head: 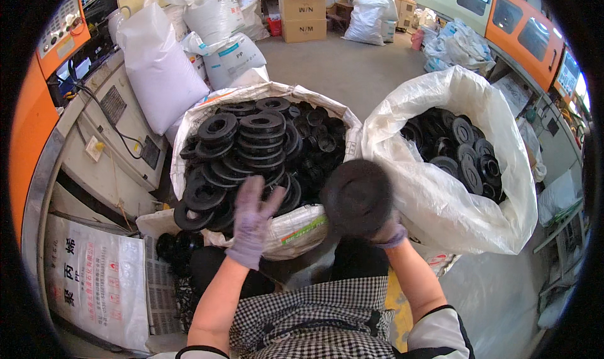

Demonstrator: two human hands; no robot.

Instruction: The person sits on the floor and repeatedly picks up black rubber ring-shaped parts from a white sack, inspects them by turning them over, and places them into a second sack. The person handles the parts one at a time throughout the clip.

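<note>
My left hand [253,220], in a pale purple glove, has its fingers spread over the near edge of a pile of black plastic rings [262,153]. It holds nothing that I can see. These rings fill a white woven sack [293,227], with smaller round black parts [326,139] at its right side. My right hand [390,231], also gloved, grips a round black plastic disc [359,196], blurred and mostly covering the hand. A second sack with a white plastic liner [424,198] stands to the right, holding black discs [467,161].
Full white bags [158,71] stand behind at the left, beside machine cabinets. Cardboard boxes [304,19] are stacked at the back. A printed white sack [96,274] lies at the lower left. An orange machine [526,26] lines the right side.
</note>
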